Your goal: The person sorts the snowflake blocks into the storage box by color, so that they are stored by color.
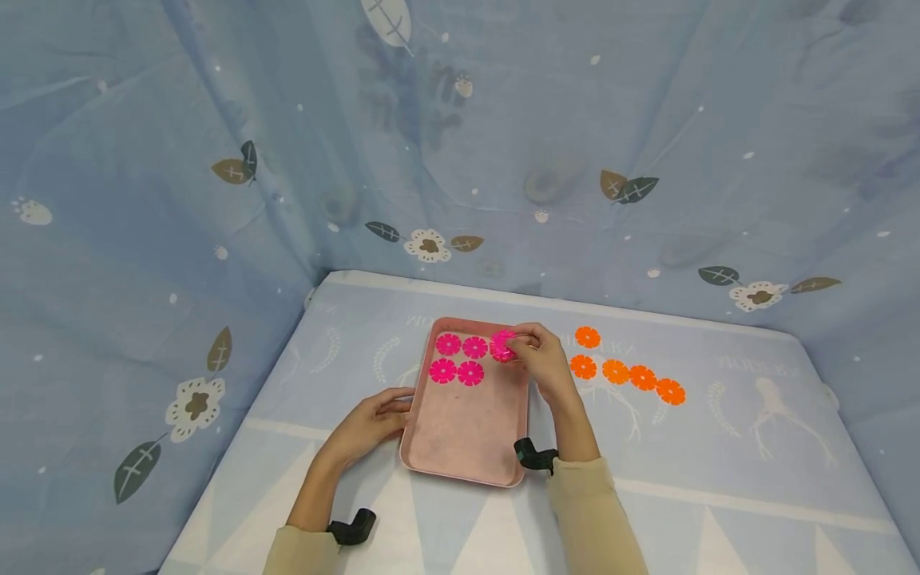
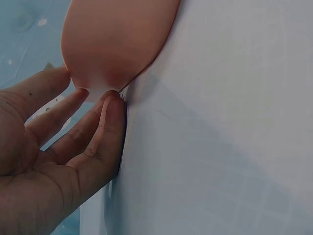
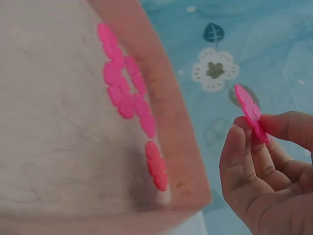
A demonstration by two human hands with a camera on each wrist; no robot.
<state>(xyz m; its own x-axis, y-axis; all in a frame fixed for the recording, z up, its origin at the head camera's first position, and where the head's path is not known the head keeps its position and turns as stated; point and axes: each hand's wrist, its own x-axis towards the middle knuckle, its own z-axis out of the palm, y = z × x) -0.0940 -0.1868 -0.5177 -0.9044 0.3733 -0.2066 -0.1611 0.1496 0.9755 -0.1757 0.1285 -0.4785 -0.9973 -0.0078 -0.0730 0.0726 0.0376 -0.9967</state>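
Observation:
In the head view my right hand (image 1: 541, 361) is over the top right corner of a pink tray (image 1: 460, 431). Its thumb and fingertips pinch a pink flower-shaped disc (image 3: 252, 113), held tilted above the rim in the right wrist view. Several more pink discs (image 1: 470, 373) lie flat at the tray's far end in two rows, and one of them (image 3: 156, 166) sits in the corner below the held piece. At the tray's left side, my left hand (image 1: 370, 423) touches the edge with loosely extended fingertips (image 2: 115, 105).
Several orange flower-shaped discs (image 1: 616, 371) lie on the cloth-covered table (image 1: 719, 447) right of the tray, one set behind a slanting row. Blue patterned curtains (image 1: 503, 160) stand behind and to the left. Black wrist cameras (image 1: 352, 527) are strapped to both forearms.

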